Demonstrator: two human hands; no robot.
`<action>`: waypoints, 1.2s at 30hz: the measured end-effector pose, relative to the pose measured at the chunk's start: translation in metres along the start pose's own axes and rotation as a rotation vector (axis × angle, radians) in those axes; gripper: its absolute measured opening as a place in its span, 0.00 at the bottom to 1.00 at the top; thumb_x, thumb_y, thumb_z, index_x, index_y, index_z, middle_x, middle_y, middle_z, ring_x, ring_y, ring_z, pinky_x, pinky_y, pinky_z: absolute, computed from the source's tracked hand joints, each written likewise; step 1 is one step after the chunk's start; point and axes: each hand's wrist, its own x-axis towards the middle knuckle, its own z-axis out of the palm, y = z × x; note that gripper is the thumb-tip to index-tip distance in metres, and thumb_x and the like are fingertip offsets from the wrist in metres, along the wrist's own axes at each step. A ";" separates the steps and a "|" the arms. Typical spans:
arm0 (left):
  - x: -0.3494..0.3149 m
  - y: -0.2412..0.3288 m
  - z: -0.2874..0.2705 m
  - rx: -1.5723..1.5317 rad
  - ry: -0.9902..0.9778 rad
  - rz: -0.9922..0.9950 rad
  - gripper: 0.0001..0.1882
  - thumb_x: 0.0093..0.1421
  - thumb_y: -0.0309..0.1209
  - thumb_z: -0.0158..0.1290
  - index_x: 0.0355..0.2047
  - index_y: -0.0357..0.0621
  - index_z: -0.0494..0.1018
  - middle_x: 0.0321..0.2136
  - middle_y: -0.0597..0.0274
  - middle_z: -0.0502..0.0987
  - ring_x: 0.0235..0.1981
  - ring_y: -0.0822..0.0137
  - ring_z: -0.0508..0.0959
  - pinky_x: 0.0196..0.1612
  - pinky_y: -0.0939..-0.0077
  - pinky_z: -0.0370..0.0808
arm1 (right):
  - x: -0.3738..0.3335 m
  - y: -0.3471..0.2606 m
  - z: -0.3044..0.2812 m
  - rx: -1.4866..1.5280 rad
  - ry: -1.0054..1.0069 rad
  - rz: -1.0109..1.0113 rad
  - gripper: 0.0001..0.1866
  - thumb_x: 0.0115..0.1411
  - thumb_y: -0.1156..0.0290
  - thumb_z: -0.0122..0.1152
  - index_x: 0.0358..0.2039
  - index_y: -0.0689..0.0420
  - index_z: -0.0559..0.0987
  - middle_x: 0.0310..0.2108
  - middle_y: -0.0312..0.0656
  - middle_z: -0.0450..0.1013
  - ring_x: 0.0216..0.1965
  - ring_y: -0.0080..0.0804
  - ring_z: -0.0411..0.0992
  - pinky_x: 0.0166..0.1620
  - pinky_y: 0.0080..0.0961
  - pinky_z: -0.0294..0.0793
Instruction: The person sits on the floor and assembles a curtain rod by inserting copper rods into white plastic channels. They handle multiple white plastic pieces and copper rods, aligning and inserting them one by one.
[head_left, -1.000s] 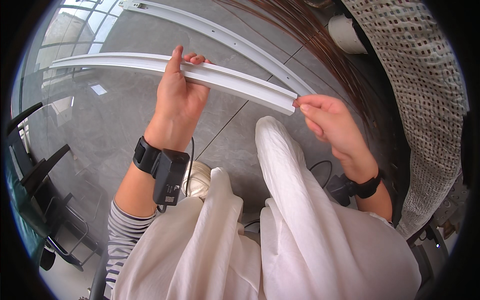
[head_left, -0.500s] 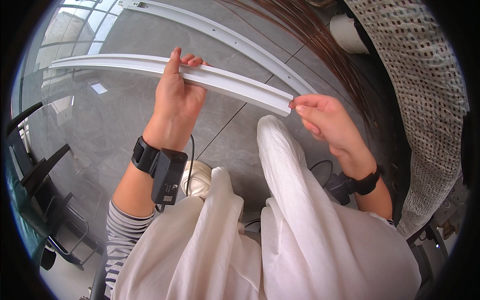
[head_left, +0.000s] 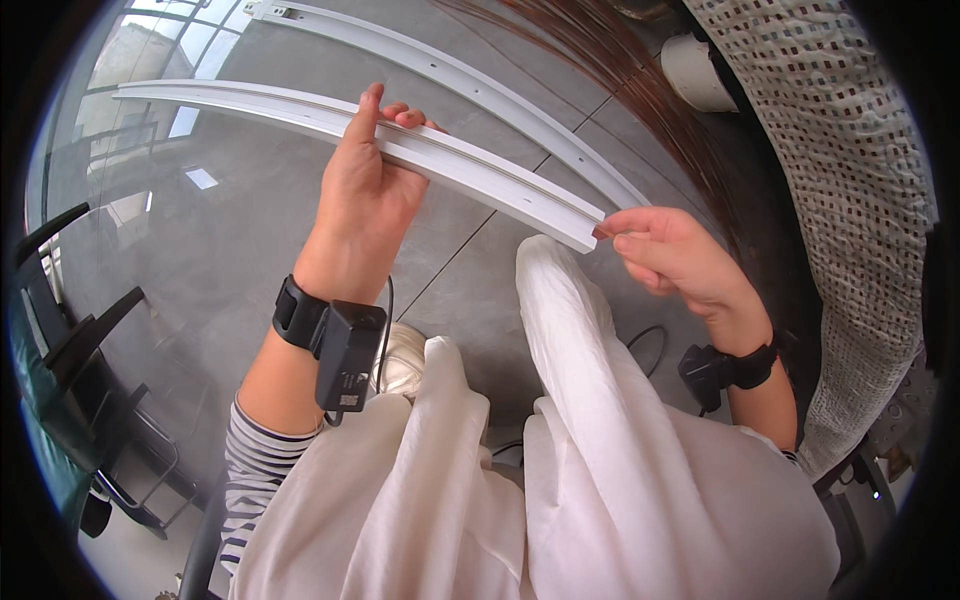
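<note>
A long white channel rail (head_left: 490, 178) lies across my left hand (head_left: 370, 200), whose thumb and fingers wrap round it from below. The rail slopes down to the right, and its right end hangs just above my right knee. At that end my right hand (head_left: 690, 262) pinches a thin reddish-brown strip (head_left: 600, 233) between thumb and forefinger. The strip's tip meets the rail's open end; how far it reaches inside is hidden.
Beyond it, a second white rail (head_left: 480, 92) lies on the grey tiled floor (head_left: 260, 260). Long thin brown strips (head_left: 640, 95) are bunched at the upper right, beside a white cylinder (head_left: 695, 72) and a patterned cloth (head_left: 840, 150). A dark chair (head_left: 90, 330) stands at the left.
The rail's right end and my right hand have shifted slightly right and down. My left hand has moved a little right and up. Brown strip shows more plainly at the rail's end.
</note>
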 end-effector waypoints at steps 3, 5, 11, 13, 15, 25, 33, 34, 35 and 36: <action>0.009 0.011 -0.012 0.010 -0.048 -0.013 0.14 0.70 0.35 0.49 0.53 0.46 0.65 0.32 0.65 0.70 0.34 0.70 0.74 0.49 0.63 0.73 | -0.001 0.002 -0.006 -0.059 0.122 -0.066 0.10 0.67 0.72 0.55 0.45 0.64 0.77 0.20 0.26 0.66 0.19 0.10 0.58 0.21 0.11 0.53; 0.010 0.004 -0.004 0.022 0.034 -0.001 0.15 0.70 0.37 0.49 0.55 0.49 0.66 0.36 0.65 0.73 0.41 0.69 0.76 0.52 0.63 0.73 | -0.005 0.012 -0.010 -0.091 0.242 -0.176 0.11 0.67 0.73 0.54 0.47 0.64 0.76 0.20 0.26 0.66 0.20 0.10 0.58 0.22 0.12 0.55; 0.002 -0.027 -0.004 0.246 -0.087 -0.145 0.25 0.71 0.46 0.46 0.65 0.59 0.61 0.53 0.71 0.73 0.54 0.72 0.71 0.62 0.66 0.64 | -0.006 0.012 0.017 -0.751 0.564 -0.434 0.19 0.56 0.66 0.70 0.46 0.61 0.78 0.22 0.36 0.73 0.21 0.26 0.69 0.26 0.25 0.69; -0.003 -0.042 -0.010 0.326 -0.128 -0.220 0.25 0.70 0.44 0.47 0.66 0.58 0.60 0.55 0.71 0.72 0.55 0.73 0.71 0.62 0.67 0.63 | -0.012 -0.005 0.035 -1.132 0.698 -0.479 0.23 0.50 0.63 0.74 0.44 0.60 0.79 0.22 0.41 0.74 0.22 0.35 0.73 0.28 0.32 0.72; -0.011 -0.055 -0.015 0.312 -0.196 -0.306 0.27 0.70 0.41 0.49 0.67 0.56 0.59 0.56 0.71 0.72 0.56 0.73 0.71 0.62 0.68 0.64 | -0.014 0.003 0.029 -1.272 0.700 -0.509 0.23 0.47 0.61 0.75 0.40 0.59 0.79 0.24 0.45 0.75 0.24 0.43 0.75 0.29 0.36 0.73; 0.043 0.054 -0.031 0.010 0.116 0.125 0.21 0.65 0.35 0.56 0.56 0.46 0.64 0.52 0.57 0.72 0.50 0.60 0.76 0.54 0.57 0.79 | -0.066 0.088 -0.014 -1.263 0.601 -0.152 0.19 0.39 0.64 0.77 0.31 0.60 0.82 0.26 0.46 0.78 0.29 0.48 0.77 0.34 0.41 0.75; -0.018 0.374 0.070 0.184 -0.325 0.633 0.15 0.74 0.40 0.40 0.45 0.41 0.65 0.27 0.66 0.63 0.26 0.74 0.65 0.37 0.77 0.71 | -0.055 0.122 -0.051 -1.225 0.922 -0.346 0.22 0.46 0.68 0.74 0.43 0.57 0.81 0.25 0.48 0.77 0.27 0.46 0.77 0.31 0.39 0.73; -0.041 0.407 0.100 0.220 -0.365 0.647 0.14 0.74 0.39 0.41 0.44 0.39 0.64 0.26 0.66 0.62 0.26 0.72 0.64 0.36 0.78 0.70 | -0.058 0.112 -0.042 -1.162 0.949 -0.325 0.21 0.47 0.69 0.73 0.43 0.57 0.81 0.24 0.47 0.76 0.26 0.45 0.76 0.30 0.38 0.73; -0.069 0.451 0.126 0.302 -0.414 0.708 0.15 0.73 0.40 0.43 0.42 0.38 0.63 0.25 0.65 0.61 0.26 0.71 0.64 0.36 0.77 0.70 | -0.062 0.095 -0.029 -1.097 0.965 -0.310 0.21 0.48 0.69 0.73 0.44 0.57 0.80 0.22 0.46 0.75 0.24 0.44 0.75 0.29 0.37 0.72; -0.091 0.486 0.148 0.389 -0.457 0.748 0.13 0.72 0.38 0.44 0.41 0.39 0.64 0.26 0.64 0.62 0.27 0.70 0.65 0.37 0.74 0.71 | -0.066 0.085 -0.021 -1.037 0.996 -0.289 0.21 0.49 0.70 0.72 0.45 0.57 0.80 0.21 0.46 0.74 0.23 0.43 0.74 0.28 0.36 0.71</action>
